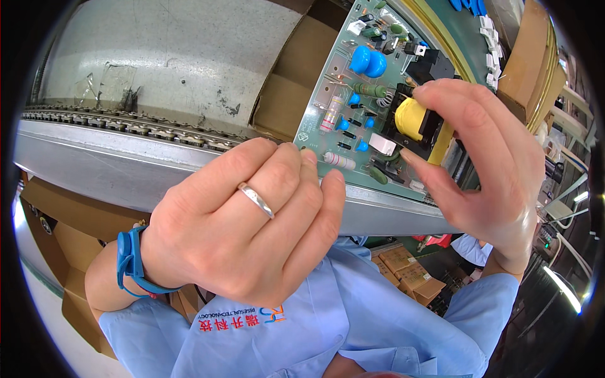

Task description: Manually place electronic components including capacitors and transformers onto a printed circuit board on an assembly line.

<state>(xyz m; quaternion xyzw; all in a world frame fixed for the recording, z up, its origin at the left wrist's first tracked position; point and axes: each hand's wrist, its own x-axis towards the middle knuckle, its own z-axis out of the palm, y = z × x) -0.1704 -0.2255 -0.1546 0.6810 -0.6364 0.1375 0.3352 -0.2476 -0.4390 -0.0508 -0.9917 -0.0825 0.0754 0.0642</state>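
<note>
A green circuit board [320,115] lies on the metal rail, populated with blue discs, resistors and other parts. My right hand [488,145] grips a transformer [411,120] with yellow winding and a black frame between thumb and fingers. It sits at the board's right side, low against it; whether its pins are seated is hidden. My left hand [246,217], wearing a ring and a blue wrist strap [131,261], is closed at the board's near left corner. Its fingertips are drawn together there, and what they hold, if anything, is hidden.
A chain conveyor [135,129] runs beside the metal rail [113,157] at the left. Cardboard [293,69] lies beyond the board. An open carton [75,239] stands below left. White connectors [490,50] and blue parts [469,5] sit at the far right, beside another cardboard box [526,63].
</note>
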